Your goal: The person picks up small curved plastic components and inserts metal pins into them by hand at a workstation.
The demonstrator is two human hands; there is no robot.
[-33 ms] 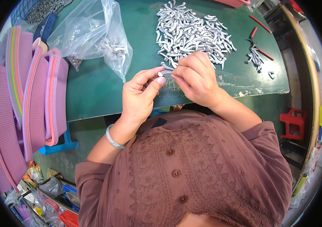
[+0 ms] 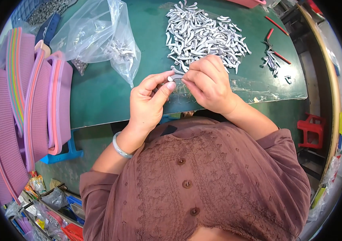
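Between the thumb and index finger of my left hand (image 2: 151,93) is a small curved silver-grey metal piece (image 2: 176,77). My right hand (image 2: 210,83) pinches its other end, and the fingertips partly hide it. Both hands are above the near edge of the green table. Just beyond them lies a big heap of similar curved metal pieces (image 2: 203,36), its near part hidden behind my right hand. A few grey pieces (image 2: 271,63) lie apart on the right, beside pliers with red handles (image 2: 276,54).
On the green table (image 2: 151,24), a clear plastic bag (image 2: 92,36) with small parts lies at left. Stacked purple baskets (image 2: 38,96) stand at the table's left side. A blue crate (image 2: 20,16) of dark parts is at far left. A red stool (image 2: 311,130) stands on the right.
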